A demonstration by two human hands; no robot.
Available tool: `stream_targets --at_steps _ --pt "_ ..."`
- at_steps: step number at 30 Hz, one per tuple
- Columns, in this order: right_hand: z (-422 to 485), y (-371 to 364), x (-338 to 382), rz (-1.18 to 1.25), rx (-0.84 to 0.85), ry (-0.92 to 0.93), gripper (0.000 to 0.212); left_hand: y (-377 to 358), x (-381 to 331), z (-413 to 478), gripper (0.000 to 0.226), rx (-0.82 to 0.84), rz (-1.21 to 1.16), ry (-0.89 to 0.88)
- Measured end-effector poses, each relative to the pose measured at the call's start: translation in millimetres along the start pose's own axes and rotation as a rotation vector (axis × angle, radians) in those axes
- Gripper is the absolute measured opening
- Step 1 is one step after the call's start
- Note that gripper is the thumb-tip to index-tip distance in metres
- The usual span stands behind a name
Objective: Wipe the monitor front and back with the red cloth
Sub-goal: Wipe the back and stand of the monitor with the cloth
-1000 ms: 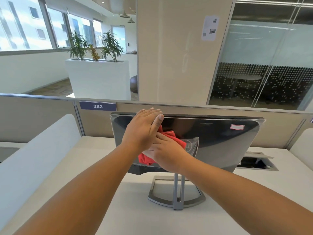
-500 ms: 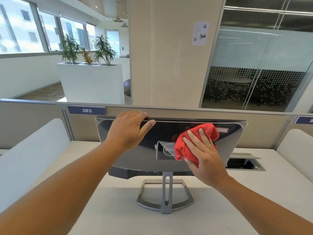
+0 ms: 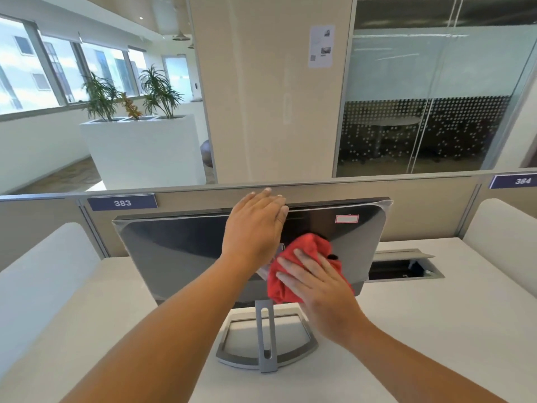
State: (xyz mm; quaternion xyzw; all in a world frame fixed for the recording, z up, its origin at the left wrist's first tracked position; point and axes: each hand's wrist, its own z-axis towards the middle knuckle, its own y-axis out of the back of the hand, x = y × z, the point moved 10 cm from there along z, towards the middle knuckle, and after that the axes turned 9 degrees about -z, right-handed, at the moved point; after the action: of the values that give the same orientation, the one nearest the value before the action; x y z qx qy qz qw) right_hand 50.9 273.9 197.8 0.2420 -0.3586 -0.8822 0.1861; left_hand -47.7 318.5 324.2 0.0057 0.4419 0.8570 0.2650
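The monitor (image 3: 180,248) is standing on the tabletop (image 3: 406,330) with its back panel facing the person. The left hand (image 3: 252,228) is resting on the top edge. Its grip is apart, with the fingers lying nearly straight over the rim and the thumb against the panel, steadying rather than clamping. The right hand (image 3: 316,283) is pressing the red cloth (image 3: 308,245) flat against the panel. Its grip is also apart, fingers spread over the bunched fabric rather than curling round it. The cloth is sitting under that palm, just below the left grip and right above the stand (image 3: 266,338).

Half a second ago the cloth was riding higher, up beside the white sticker (image 3: 346,219). It is now sweeping down and inward, leaving the sticker well above the right grip. The left hand is also sliding rightward along the top edge, towards the middle. This suggests the back-panel wipe is under way on the side nearer the right grip. The stretch far out beyond the left grip likely needs passes too. The screen side is facing away, so its state cannot be judged.
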Motion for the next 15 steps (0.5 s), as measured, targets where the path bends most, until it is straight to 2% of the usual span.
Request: stream_targets --at_steps 4,7,9,12,15 --pt "-26 13 -68 0.108 -0.141 -0.403 0.065 -3 -4 3 0.047 -0.071 -0.041 0.052" --pt "-1 31 -78 0.218 -0.271 -0.536 0.056 -1 -3 4 0.044 -0.138 -0.047 0.065" --pt "25 39 -63 0.274 -0.318 -0.523 0.056 1 0 3 0.044 -0.17 -0.028 0.065" --pt "55 34 -23 0.204 -0.251 -0.353 0.065 2 6 0 0.043 -0.188 0.022 0.038" --pt "50 27 -18 0.191 -0.256 -0.222 0.051 3 8 3 0.039 -0.206 0.039 0.011"
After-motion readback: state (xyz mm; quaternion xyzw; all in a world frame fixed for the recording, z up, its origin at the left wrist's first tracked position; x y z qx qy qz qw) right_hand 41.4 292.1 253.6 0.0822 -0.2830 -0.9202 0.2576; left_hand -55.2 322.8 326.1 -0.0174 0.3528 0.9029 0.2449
